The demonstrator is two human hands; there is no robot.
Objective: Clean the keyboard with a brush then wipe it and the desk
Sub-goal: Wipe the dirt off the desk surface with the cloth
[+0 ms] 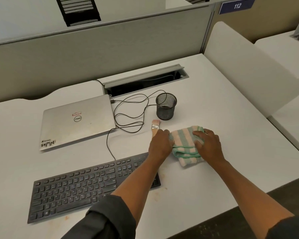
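Note:
A black keyboard (79,188) lies at the front left of the white desk (231,135); my left forearm crosses over its right end. A folded cloth (185,142) with green and pale pink stripes rests on the desk to the right of the keyboard. My left hand (160,145) grips the cloth's left edge and my right hand (208,144) presses on its right side. A small brush (155,127) with a wooden handle lies just beyond my left hand, bristles pointing away; the hand hides the end of its handle.
A shut silver laptop (76,121) sits at the back left, with a black cable (131,116) looping from it to the keyboard. A black mesh pen cup (166,106) stands behind the brush. An open cable hatch (145,80) lies farther back. A divider panel (248,69) borders the right side.

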